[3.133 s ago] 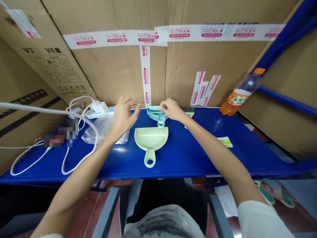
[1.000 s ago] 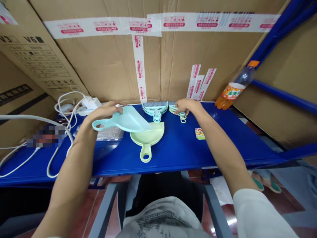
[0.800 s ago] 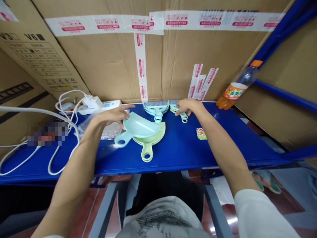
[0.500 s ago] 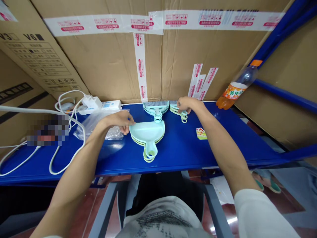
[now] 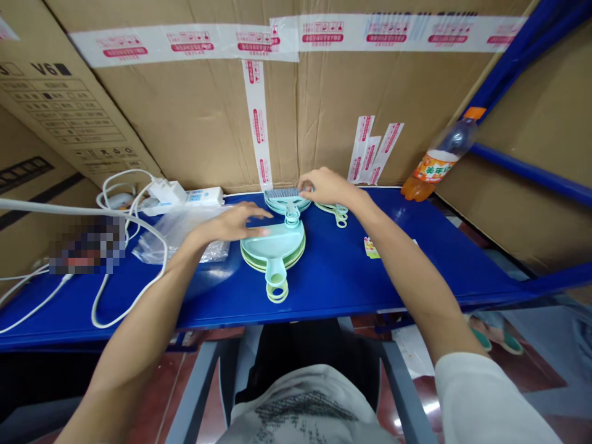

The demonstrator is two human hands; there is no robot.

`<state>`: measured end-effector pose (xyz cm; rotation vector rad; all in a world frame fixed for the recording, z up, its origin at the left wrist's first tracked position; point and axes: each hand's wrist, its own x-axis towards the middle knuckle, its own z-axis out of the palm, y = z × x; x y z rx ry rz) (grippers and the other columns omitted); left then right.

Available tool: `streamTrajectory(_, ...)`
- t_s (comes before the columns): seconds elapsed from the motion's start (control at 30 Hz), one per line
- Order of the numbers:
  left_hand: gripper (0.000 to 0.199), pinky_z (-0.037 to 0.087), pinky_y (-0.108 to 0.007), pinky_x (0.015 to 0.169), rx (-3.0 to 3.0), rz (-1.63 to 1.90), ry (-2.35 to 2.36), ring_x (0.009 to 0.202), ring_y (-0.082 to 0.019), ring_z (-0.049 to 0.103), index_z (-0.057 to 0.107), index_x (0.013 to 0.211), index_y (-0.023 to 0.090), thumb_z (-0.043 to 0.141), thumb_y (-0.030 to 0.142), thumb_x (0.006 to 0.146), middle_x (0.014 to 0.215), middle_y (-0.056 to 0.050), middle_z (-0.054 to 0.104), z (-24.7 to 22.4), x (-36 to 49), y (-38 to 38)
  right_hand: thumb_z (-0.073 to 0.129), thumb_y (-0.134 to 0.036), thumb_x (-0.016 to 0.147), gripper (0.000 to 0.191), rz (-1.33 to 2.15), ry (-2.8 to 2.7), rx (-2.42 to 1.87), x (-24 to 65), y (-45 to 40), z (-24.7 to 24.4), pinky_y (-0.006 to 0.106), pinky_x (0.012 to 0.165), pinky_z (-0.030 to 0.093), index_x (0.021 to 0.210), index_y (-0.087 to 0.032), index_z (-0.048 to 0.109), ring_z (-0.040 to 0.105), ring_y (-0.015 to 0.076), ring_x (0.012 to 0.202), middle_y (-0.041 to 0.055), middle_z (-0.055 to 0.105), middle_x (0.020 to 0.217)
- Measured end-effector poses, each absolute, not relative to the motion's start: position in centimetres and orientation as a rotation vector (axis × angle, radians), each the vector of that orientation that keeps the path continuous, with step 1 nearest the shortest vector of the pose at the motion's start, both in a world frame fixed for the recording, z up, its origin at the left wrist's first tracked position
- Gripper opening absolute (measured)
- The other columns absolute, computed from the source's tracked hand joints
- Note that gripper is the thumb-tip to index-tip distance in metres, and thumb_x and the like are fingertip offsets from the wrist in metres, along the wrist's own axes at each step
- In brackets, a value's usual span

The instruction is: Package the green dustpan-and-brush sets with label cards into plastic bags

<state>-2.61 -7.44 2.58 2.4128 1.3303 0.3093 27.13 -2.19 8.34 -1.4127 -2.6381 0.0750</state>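
A stack of light blue and pale green dustpans point(image 5: 274, 243) lies on the blue table, handles toward me; the top blue one sits slightly shifted from those below. My left hand point(image 5: 240, 222) is over the stack's upper left edge, fingers apart, holding nothing. Behind the stack is a pile of light blue brushes point(image 5: 287, 202), bristles toward the cardboard. My right hand point(image 5: 314, 185) is at the right end of that pile, fingertips pinched at the top brush's edge; what they hold is too small to tell. Pale green brushes point(image 5: 341, 217) lie partly under my right hand.
Clear plastic bags point(image 5: 161, 237), a white power strip point(image 5: 203, 197) and white cables point(image 5: 164, 246) occupy the left side. A small colourful card point(image 5: 370, 248) lies right of centre. An orange drink bottle point(image 5: 432, 165) leans at the back right. Cardboard stands behind the blue table point(image 5: 333, 290).
My right hand has moved left from the green brushes to the blue ones. My left hand has opened and shifted over the dustpans, whose top one has moved up slightly.
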Motion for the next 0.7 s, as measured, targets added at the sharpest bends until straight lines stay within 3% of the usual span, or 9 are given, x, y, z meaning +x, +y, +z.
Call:
streamTrajectory(0.07,0.082,0.044,-0.045,0.124,2.411,0.221,1.017,0.149,-0.037,0.058,0.063,0.159,0.028,0.079,0.067,0.088,0.165,-0.014,0.06,2.9,-2.3,-8.1,0.074,-0.038,0.101,0.033,0.238,-2.788,-1.224,26.0,-2.2,7.4,0.036,0.096,0.054,0.128,-0.019,0.08,0.076,0.0295,0.115,0.0115,0.082,0.122)
streamTrajectory(0.13,0.1,0.033,-0.052,0.132,2.412,0.11,0.897,0.164,-0.041,0.04,0.052,0.168,0.032,0.088,0.068,0.081,0.178,-0.013,0.044,3.1,-2.1,-8.8,0.078,-0.048,0.099,0.049,0.308,-2.884,-1.171,25.2,-2.0,6.4,0.036,0.096,0.055,0.136,-0.016,0.077,0.075,0.0304,0.116,0.0159,0.079,0.129)
streamTrajectory(0.23,0.102,0.029,-0.057,0.133,2.406,0.01,0.895,0.169,-0.043,0.03,0.052,0.168,0.033,0.089,0.069,0.08,0.182,-0.013,0.037,3.5,-1.6,-9.9,0.079,-0.058,0.096,0.073,0.314,-2.939,-1.151,25.0,-1.6,5.1,0.038,0.1,0.056,0.153,-0.015,0.065,0.073,0.0316,0.121,0.0204,0.073,0.141)
streamTrajectory(0.37,0.072,0.036,-0.046,0.131,2.361,-0.042,0.835,0.166,-0.038,0.04,0.065,0.158,0.036,0.079,0.064,0.093,0.178,-0.007,0.044,4.2,-0.6,-11.9,0.082,-0.058,0.094,0.084,0.377,-2.931,-1.166,25.2,-1.1,4.4,0.038,0.098,0.06,0.161,-0.015,0.056,0.075,0.0305,0.118,0.0219,0.069,0.149)
streamTrajectory(0.47,0.052,0.038,-0.045,0.131,2.363,0.012,0.811,0.164,-0.038,0.042,0.08,0.139,0.037,0.082,0.06,0.093,0.174,-0.004,0.05,4.5,-0.3,-13.0,0.081,-0.06,0.095,0.082,0.479,-2.901,-1.186,25.2,-0.9,4.4,0.039,0.093,0.062,0.159,-0.014,0.058,0.078,0.0292,0.106,0.0226,0.069,0.149)
streamTrajectory(0.57,0.042,0.042,-0.045,0.127,2.345,0.015,0.794,0.157,-0.038,0.054,0.086,0.128,0.039,0.087,0.057,0.09,0.168,-0.004,0.058,4.6,-0.4,-13.4,0.082,-0.063,0.093,0.081,0.546,-2.842,-1.236,25.1,-0.8,4.4,0.04,0.092,0.063,0.156,-0.015,0.063,0.081,0.0287,0.097,0.0215,0.072,0.146)
streamTrajectory(0.7,0.038,0.049,-0.043,0.119,2.325,0.007,0.741,0.145,-0.037,0.066,0.087,0.125,0.038,0.088,0.053,0.09,0.16,-0.007,0.067,4.8,-0.2,-13.1,0.089,-0.06,0.088,0.093,0.563,-2.786,-1.279,24.9,-0.8,4.3,0.04,0.096,0.061,0.162,-0.013,0.059,0.081,0.0296,0.096,0.0216,0.076,0.139)
